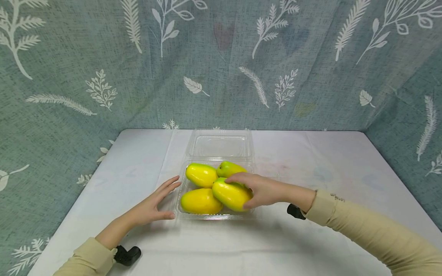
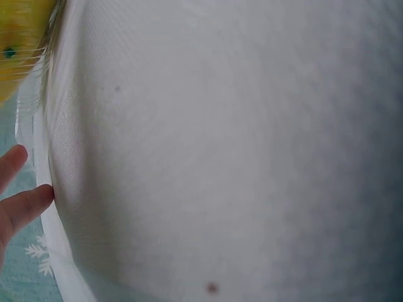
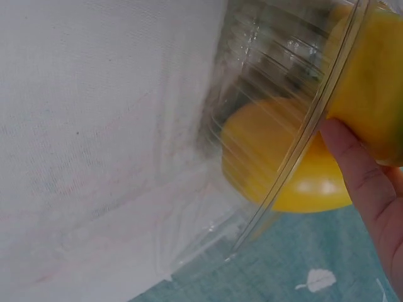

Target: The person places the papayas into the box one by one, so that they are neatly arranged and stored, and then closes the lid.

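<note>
A clear plastic clamshell box (image 1: 221,217) lies open with several yellow-green mangoes in its base. My right hand (image 1: 264,188) grips the front right mango (image 1: 232,194), fingers over its top and thumb at its near right side. In the right wrist view the thumb presses that mango (image 3: 371,88) near the box's rim, and another mango (image 3: 315,182) shows beyond. To the left of the box my left hand (image 1: 153,205) is held with fingers spread and holds nothing. Beside it are the front left mango (image 1: 200,201) and the back left mango (image 1: 201,174). The back right mango (image 1: 229,168) is partly covered.
The box's transparent lid (image 1: 221,146) is folded back towards the far edge of the table. A white cloth (image 1: 310,161) covers the tabletop. Green leaf-patterned fabric (image 1: 221,76) hangs behind and at both sides. Each wrist carries a black device (image 1: 127,255).
</note>
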